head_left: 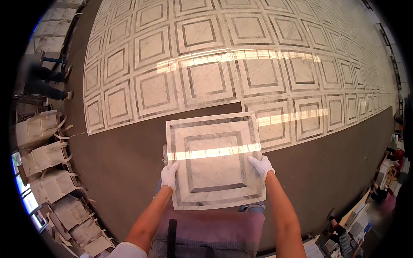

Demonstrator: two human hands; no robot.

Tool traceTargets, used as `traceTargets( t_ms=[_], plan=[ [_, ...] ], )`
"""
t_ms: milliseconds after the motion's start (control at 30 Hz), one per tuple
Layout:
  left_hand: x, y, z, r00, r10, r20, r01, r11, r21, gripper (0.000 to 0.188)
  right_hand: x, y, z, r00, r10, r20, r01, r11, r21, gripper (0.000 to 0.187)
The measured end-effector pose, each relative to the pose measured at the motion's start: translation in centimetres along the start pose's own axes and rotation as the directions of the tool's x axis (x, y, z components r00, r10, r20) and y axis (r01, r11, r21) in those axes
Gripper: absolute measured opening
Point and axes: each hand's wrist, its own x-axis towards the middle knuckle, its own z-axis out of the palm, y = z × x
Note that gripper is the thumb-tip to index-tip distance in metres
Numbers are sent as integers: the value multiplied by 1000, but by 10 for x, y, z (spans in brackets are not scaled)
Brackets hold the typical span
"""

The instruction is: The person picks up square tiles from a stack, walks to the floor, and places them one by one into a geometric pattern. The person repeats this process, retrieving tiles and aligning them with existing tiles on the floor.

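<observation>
Marble tile held level above dark floor, near laid tiles' edge. Left hand, right hand clamped on opposite side edges. Likely heavy, rigid, slick, chip-prone; support from beneath.

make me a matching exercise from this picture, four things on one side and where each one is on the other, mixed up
Things:
1. marble tile
2. left hand
3. right hand
4. white sacks

Places:
A. gripping the tile's right edge
B. lined up along the left edge of the view
C. held between both gloved hands, above the dark floor
D. gripping the tile's left edge

Pairs: 1-C, 2-D, 3-A, 4-B
</observation>
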Motion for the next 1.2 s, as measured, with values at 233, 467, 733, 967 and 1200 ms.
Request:
traceTargets(
  t_ms=[233,467,733,967,1200],
  plan=[
    [114,-121,39,996,-65,-63,62,997,-51,33,128,38,64,1000,-26,-17,27,997,73,69],
    [207,-157,76,987,-70,-146,71,997,1,33,245,65,127,997,-50,-52,56,992,113,59],
    [287,-173,119,988,22,-150,-30,998,-55,31,336,56,155,987,-137,-89,158,939,307,57],
    [317,-193,137,981,44,-187,-55,997,-56,31,353,50,160,992,-91,-92,110,967,230,49],
    [329,-199,151,978,67,-198,-80,995,-62,32,364,50,157,980,-151,-131,173,969,178,55]
  ],
)
